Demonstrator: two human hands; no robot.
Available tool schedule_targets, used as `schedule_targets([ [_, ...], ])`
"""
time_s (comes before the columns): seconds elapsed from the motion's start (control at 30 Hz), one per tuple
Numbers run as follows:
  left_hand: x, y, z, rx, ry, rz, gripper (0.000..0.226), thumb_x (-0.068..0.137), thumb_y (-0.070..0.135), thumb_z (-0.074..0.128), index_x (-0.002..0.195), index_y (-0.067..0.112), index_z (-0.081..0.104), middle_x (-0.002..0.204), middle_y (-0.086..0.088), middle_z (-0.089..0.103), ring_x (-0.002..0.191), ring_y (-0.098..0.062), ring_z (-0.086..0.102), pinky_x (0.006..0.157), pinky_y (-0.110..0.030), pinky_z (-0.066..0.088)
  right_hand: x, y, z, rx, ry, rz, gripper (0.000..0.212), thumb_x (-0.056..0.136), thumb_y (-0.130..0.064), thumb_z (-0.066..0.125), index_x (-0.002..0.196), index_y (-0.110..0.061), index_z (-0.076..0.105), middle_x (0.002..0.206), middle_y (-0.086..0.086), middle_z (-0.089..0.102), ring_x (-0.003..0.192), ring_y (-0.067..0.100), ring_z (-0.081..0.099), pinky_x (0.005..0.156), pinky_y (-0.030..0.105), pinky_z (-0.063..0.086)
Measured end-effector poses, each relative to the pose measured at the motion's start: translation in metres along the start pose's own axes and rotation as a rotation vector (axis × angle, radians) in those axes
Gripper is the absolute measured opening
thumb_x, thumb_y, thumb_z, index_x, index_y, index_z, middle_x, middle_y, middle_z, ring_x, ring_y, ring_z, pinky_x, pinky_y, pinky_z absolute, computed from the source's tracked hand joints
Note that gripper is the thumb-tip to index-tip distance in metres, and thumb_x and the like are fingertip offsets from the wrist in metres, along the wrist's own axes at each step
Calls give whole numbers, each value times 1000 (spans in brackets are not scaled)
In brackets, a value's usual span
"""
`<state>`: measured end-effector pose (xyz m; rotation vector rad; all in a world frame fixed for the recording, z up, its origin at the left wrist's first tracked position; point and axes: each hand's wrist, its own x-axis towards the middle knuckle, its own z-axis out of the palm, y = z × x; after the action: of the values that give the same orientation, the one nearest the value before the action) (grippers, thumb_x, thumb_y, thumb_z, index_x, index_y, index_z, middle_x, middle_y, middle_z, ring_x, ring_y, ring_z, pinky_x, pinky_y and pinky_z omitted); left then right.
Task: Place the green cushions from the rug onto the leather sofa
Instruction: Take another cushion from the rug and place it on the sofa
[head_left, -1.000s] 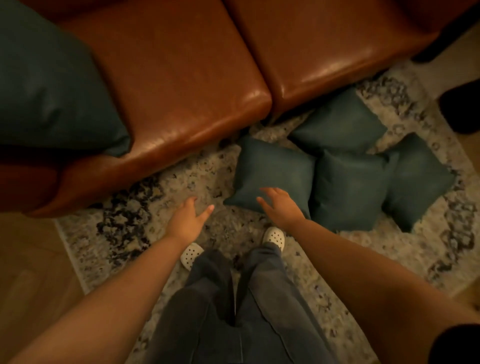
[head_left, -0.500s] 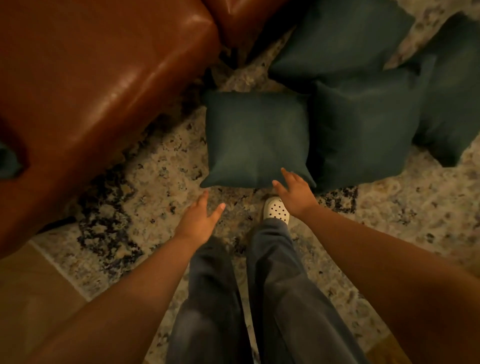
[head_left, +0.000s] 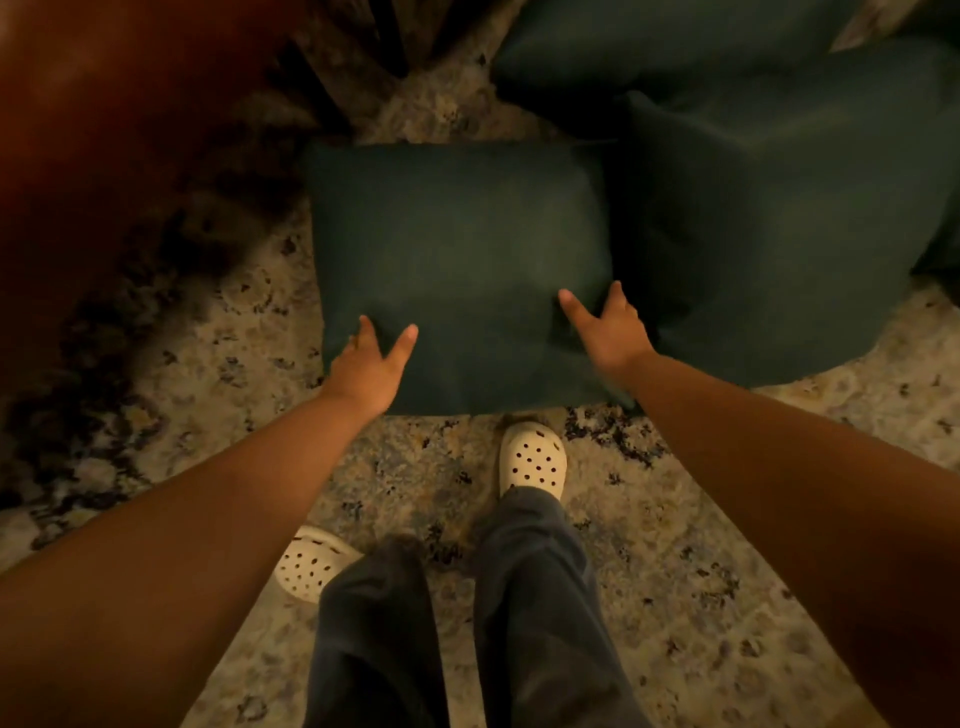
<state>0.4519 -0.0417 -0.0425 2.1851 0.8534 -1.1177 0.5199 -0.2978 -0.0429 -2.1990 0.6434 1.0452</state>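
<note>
Two hands, head view: our left hand (head_left: 370, 364) and right hand (head_left: 607, 332), fingers spread, unclenched, touch the near green cushion (head_left: 457, 234) lying on the rug (head_left: 405, 467). We judge it soft, light; take both side edges.

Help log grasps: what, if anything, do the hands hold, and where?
Left hand and right hand touch near corners of the square green fabric cushion, thumbs on top; grip cannot be told.
</note>
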Motion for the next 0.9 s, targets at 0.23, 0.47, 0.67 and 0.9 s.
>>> schedule_targets([
  [0.23,40,47,16,-257,160,-374,111,80,80,25,148,2,-14,157,-26,-7,146,-39,-1,117,-47,2,47,-5,12,306,33,93,124,55,-90,47,151,-20,13,153,9,29,138,31,31,114,46,26],
  [0.47,92,34,-13,-454,316,-471,111,74,87,23,149,6,22,151,-20,29,138,-39,30,114,-46,19,71,-2,10,374,48,98,111,64,-82,53,148,-16,22,148,8,35,134,30,37,112,45,30],
  [0.67,103,13,-33,-624,185,-345,125,50,102,25,141,19,43,139,-10,50,124,-34,49,110,-46,33,64,-3,14,487,57,82,108,65,-79,57,148,-18,24,147,4,39,133,26,39,112,41,30],
  [0.9,123,-55,-22,-961,128,-338,119,24,105,41,124,44,58,128,6,61,118,-25,57,104,-49,38,28,-4,21,622,20,76,106,60,-85,52,147,-28,28,143,0,43,128,25,43,109,43,32],
])
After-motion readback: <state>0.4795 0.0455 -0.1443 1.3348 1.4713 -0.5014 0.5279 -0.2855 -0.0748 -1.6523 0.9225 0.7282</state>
